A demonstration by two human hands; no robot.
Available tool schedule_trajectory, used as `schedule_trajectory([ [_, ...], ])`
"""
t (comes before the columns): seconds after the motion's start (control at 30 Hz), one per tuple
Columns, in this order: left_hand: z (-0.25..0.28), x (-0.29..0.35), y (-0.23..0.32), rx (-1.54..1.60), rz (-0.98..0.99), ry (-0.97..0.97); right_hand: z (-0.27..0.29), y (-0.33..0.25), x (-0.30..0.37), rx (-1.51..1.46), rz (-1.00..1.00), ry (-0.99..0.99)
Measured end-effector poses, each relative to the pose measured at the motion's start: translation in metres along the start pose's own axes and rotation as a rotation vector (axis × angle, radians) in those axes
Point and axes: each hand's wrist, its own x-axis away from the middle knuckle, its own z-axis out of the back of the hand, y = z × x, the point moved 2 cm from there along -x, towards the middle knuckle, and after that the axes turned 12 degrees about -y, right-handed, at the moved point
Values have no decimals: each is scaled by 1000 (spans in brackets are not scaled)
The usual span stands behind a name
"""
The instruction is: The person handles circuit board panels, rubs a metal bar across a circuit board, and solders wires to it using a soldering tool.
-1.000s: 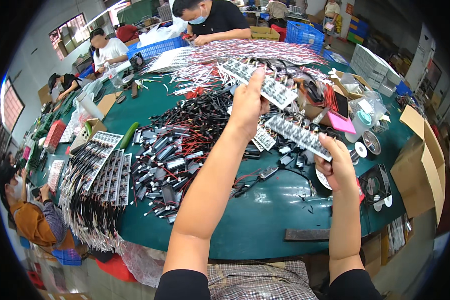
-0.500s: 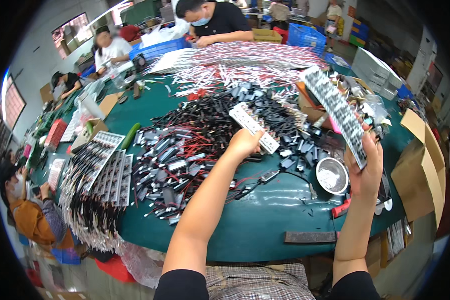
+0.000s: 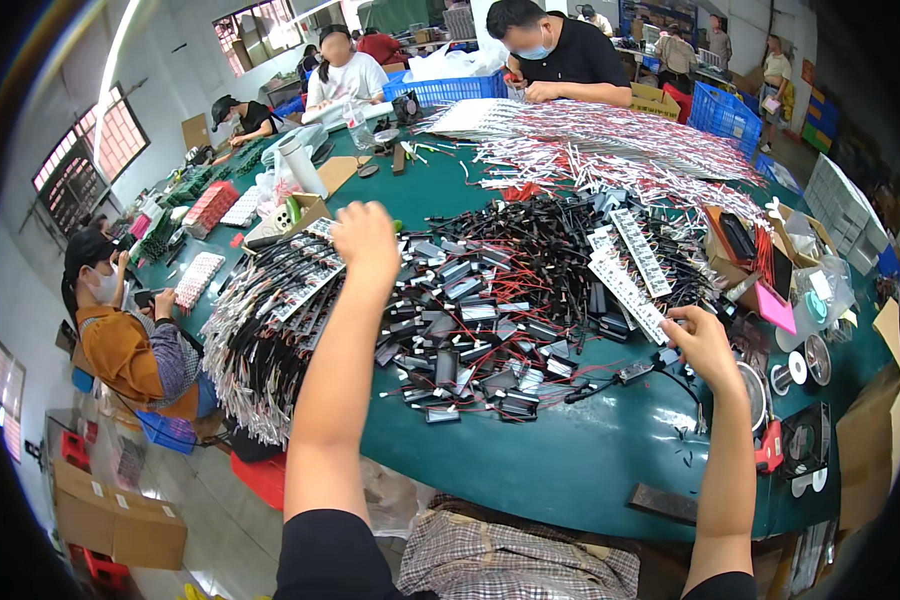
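Observation:
My left hand (image 3: 367,238) reaches over the far corner of a stack of wired circuit board panels (image 3: 315,290). Its fingers curl down at the top panel's edge, their tips partly hidden behind the hand. Bundles of black and pale leads hang from the stack's left side. With thumb and forefinger, my right hand (image 3: 703,345) pinches the near end of a white circuit board strip (image 3: 625,290). That strip rests on the heap of parts, beside another white strip (image 3: 640,250).
Grey modules with red and black leads (image 3: 460,330) are heaped mid-table. Beyond them spreads a pile of white and red wires (image 3: 610,140). A metal bowl (image 3: 752,395), solder spool (image 3: 790,372) and red-handled tool (image 3: 770,447) stand right. Co-workers sit around the table.
The view has turned left. My left hand has left the white strip and moved to the left stack. My right hand has come down from holding a panel raised to a strip on the heap.

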Motion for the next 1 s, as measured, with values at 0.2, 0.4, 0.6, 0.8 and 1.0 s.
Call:
schedule_trajectory([
  [0.2,-33,-9,-54,-60,-64,25,12,-27,31,-46,10,15],
  [0.4,73,-9,-117,190,-63,312,5,-54,40,-58,190,38],
  [0.6,170,57,-118,217,-194,601,-25,-96,32,-351,288,-254],
  [0.8,251,121,-77,515,-920,712,-50,-128,19,-1349,320,-965],
  [1.0,267,170,-22,745,-1328,476,-52,-159,50,-1819,440,-935],
])
